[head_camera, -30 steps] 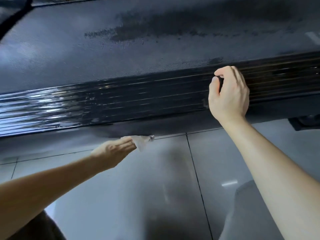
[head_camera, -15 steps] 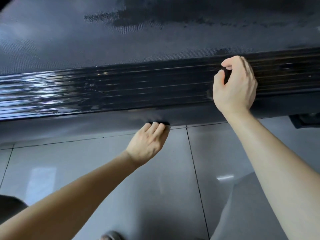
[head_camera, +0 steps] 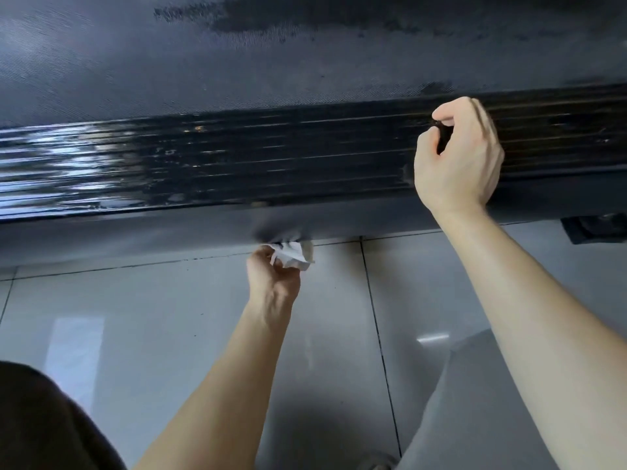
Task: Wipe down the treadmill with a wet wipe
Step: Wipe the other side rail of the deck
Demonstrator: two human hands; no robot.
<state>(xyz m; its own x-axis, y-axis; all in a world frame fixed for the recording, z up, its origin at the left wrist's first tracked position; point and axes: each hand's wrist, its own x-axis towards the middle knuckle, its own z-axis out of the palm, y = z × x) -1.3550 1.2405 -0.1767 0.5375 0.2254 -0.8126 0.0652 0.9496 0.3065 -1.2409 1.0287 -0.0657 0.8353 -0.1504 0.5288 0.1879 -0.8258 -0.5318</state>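
The left hand [head_camera: 273, 279] grips a crumpled white wipe [head_camera: 291, 255], with its fingers curled round the wad. It holds the wad up against the bottom edge of the treadmill [head_camera: 135, 232], just below the middle of the view toward 7 o'clock. The wrist is bent back and the bare forearm runs down to 7 o'clock. A dark patch sits on the matte side panel [head_camera: 356, 217] right above the wipe.

The right hand [head_camera: 458, 157] is at 2 o'clock, well apart from the left. Its fingers are curled in and the thumb is close to the forefinger, with nothing seen in its grasp. It lies over the glossy ribbed rail [head_camera: 237, 157], back toward the camera. Whether the fingertips touch the rail cannot be told, as the hand hides them. Its forearm slants away to 4 o'clock.

The rail crosses the view from 9 to 3 o'clock, shiny with light streaks at its 9 o'clock end. Above it, at 12 o'clock, lies the textured belt [head_camera: 237, 62], which bears a darker blotch [head_camera: 339, 18] near the top edge.

Grey floor tiles [head_camera: 169, 334] fill the 6 o'clock area. Grey cloth [head_camera: 475, 418] shows at 5 o'clock and dark cloth [head_camera: 51, 429] at 8 o'clock. A dark fitting [head_camera: 597, 228] sits under the treadmill at 3 o'clock.
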